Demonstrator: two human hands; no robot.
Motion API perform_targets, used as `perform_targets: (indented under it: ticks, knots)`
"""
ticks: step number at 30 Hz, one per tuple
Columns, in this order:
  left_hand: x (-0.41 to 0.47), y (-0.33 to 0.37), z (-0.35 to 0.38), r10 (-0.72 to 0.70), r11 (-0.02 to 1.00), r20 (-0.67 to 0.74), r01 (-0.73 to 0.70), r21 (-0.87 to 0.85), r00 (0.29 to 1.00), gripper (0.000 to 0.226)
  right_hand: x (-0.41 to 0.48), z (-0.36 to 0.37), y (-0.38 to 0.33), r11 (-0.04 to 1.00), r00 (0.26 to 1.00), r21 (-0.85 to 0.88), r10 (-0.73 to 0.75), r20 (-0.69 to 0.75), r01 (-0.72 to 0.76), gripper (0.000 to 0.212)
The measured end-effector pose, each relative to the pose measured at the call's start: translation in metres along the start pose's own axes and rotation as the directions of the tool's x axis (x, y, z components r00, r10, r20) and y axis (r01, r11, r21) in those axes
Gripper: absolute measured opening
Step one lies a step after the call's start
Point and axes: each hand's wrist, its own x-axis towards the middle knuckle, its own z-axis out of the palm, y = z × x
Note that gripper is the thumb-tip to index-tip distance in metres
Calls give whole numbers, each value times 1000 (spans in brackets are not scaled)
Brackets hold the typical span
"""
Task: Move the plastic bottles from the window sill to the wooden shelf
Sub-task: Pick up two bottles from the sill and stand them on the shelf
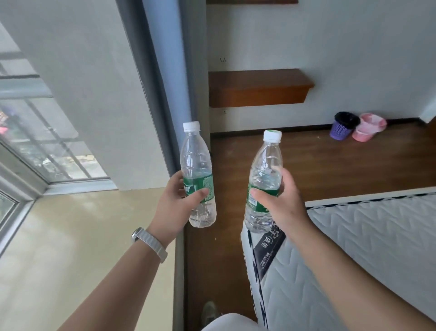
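Note:
I hold two clear plastic bottles with white caps and green labels, both upright in the air. My left hand (174, 205) grips the left bottle (195, 163) around its label. My right hand (280, 203) grips the right bottle (265, 170) at its label too. The beige window sill (77, 236) lies below and to the left of my left arm, with no bottle on the part I see. The wooden shelf (257, 88) hangs on the white wall ahead, above and beyond both bottles, its top bare.
A white quilted mattress (365, 248) fills the lower right. A grey curtain (162, 78) hangs between window and shelf. A purple basket (342, 128) and pink basins (369, 127) sit on the wooden floor by the far wall. A second shelf edge (251, 2) shows at top.

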Motion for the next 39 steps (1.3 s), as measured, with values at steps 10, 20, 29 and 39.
perform_targets:
  ticks: [10,20,29,39]
  knots:
    - [89,-15,-42,-8,999,40,10,-51,999,43,72,52,-21,1000,1000,-26,-1,-22,1,67]
    - [166,-8,-38,5,1000,66,-5,2,998,51,136,74,-24,1000,999,-4,5,-38,-5,69]
    - [268,4,-1,-5,1000,54,4,30,999,55,247,72,-13,995,999,97,19,-36,-15,71]
    - [408,39,87,77,995,153,-86,55,985,52,385,32,-18,982,996,190,26,-88,-9,65]
